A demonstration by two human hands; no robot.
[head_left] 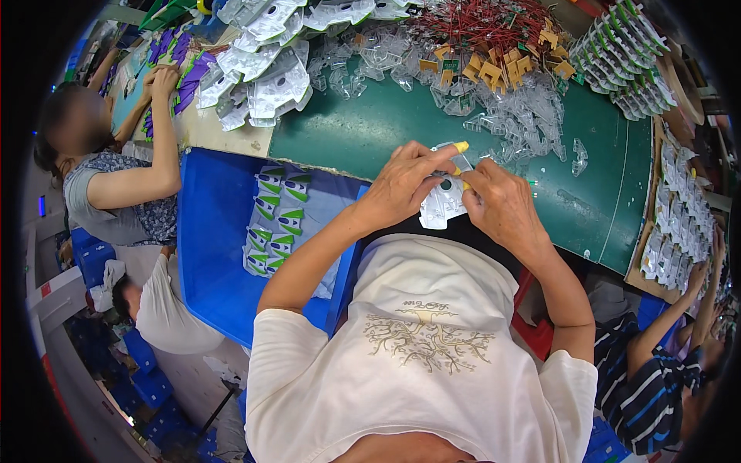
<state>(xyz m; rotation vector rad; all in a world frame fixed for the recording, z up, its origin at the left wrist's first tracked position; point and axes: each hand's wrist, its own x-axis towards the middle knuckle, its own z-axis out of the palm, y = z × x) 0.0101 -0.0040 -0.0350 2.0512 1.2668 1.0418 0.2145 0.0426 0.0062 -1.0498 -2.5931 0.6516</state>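
Both my hands hold one clear plastic blister pack [441,207] over the near edge of the green table [363,131]. My left hand [403,184] grips its left side, and a yellow fingertip cover shows on one finger. My right hand [500,202] pinches its right side. The pack holds a white card with a dark spot. A heap of loose clear blister shells [513,123] lies just beyond my hands. Red wired parts with tan plugs [494,46] are piled at the table's far side.
A blue bin [212,231] at my left holds stacked packs with green and white cards [274,220]. More clear blisters [262,69] lie far left. A person at left handles purple cards. Another person in a striped shirt [648,378] works at right beside rows of finished packs [683,224].
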